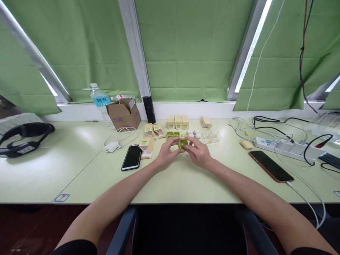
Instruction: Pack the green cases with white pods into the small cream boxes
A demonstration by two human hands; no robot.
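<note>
Between my two hands, above the table, is a small green square container (182, 144). My left hand (168, 153) grips its left side with thumb and fingers. On the opposite side my right hand (198, 152) also has its fingers closed on it. Just behind my hands lie more green square containers (173, 134) and several small white pieces (193, 133). A clear plastic tray with yellow bits (211, 137) is right of them. Further back stand small cardboard boxes with green labels (178, 122). Opened boxes (146, 146) of the same kind lie to the left.
A black phone (131, 157) rests left of my hands, another phone (271, 166) far right beside a power strip (289, 148) with tangled cables. Along the back are a brown carton (124, 115), a water bottle (102, 102) and a black cylinder (149, 109). Headphones (25, 140) lie far left.
</note>
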